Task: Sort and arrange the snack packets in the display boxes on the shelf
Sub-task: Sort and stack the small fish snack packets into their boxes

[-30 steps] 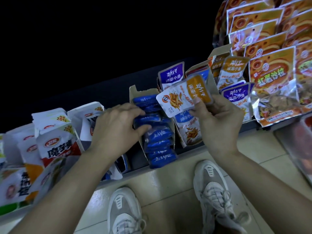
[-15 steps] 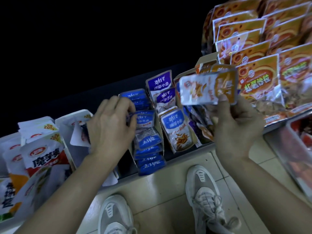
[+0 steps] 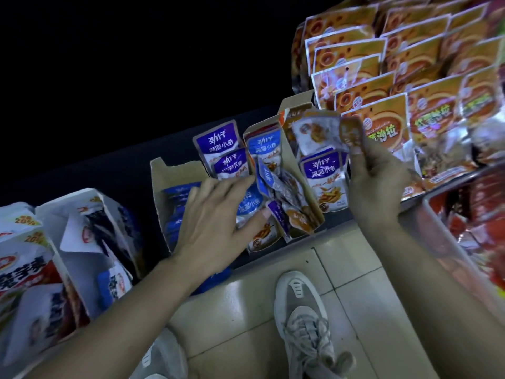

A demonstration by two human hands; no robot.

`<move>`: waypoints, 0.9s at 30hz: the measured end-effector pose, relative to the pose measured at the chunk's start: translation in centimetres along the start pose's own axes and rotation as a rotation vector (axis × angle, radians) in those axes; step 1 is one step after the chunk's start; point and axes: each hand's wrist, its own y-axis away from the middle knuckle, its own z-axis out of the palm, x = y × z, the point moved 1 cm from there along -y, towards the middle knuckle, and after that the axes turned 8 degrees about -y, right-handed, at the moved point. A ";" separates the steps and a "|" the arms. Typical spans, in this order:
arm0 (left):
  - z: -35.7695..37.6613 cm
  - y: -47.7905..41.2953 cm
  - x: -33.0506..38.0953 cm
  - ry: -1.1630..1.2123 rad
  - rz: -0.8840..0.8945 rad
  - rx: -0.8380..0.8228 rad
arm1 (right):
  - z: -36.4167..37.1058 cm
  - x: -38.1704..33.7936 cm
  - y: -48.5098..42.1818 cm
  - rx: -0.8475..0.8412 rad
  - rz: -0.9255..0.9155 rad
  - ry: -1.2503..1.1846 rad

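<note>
My right hand (image 3: 379,181) pinches a small orange-and-white fish snack packet (image 3: 319,132), held above the rightmost cardboard display box (image 3: 293,105). My left hand (image 3: 216,217) is spread with straight fingers over the boxes, its fingertips at the blue packets (image 3: 252,203) in the middle display box (image 3: 314,212). That box holds several mixed blue, purple and brown packets, some lying crooked. A purple packet (image 3: 325,181) stands upright just left of my right hand. The left display box (image 3: 157,176) holds a stack of dark blue packets (image 3: 175,195).
Large orange snack bags (image 3: 382,77) hang in rows at the upper right. White and red bags (image 3: 24,263) fill open cartons on the left. A bin of red packets (image 3: 475,220) sits at the far right. My two sneakers stand on the tiled floor below the shelf edge.
My right hand carried the orange packet rightward and up toward the right box. My left hand left the dark blue stack, opened out and moved right to the middle box.
</note>
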 end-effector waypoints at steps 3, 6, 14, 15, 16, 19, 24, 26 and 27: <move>0.6 -0.5 0.8 -0.033 -0.047 -0.022 | 0.1 1.1 -0.5 -0.140 0.010 0.208; 0.9 -0.8 0.9 -0.055 -0.113 -0.017 | 0.0 1.5 -1.1 -0.265 0.033 0.277; -0.4 0.8 -1.4 0.133 -0.026 0.071 | -0.1 2.4 -1.0 -0.200 0.025 0.041; -0.4 1.0 -1.7 0.121 -0.012 0.068 | -0.1 2.2 -0.8 -0.140 -0.010 0.002; -0.4 1.2 -1.9 0.105 0.007 0.060 | -0.2 1.9 -0.7 -0.089 -0.043 -0.038; 0.1 1.5 -1.6 0.069 0.041 0.030 | 0.0 0.6 -0.8 -0.007 -0.165 0.002; -0.1 1.4 -1.5 0.084 0.053 0.005 | 1.6 0.5 -2.7 -0.226 -0.234 0.250; -0.4 1.5 -2.0 0.092 0.080 -0.022 | 2.1 0.6 -3.3 -0.295 -0.219 0.316; -0.7 1.7 -2.2 0.112 0.098 -0.024 | 2.1 0.4 -3.3 -0.296 -0.214 0.346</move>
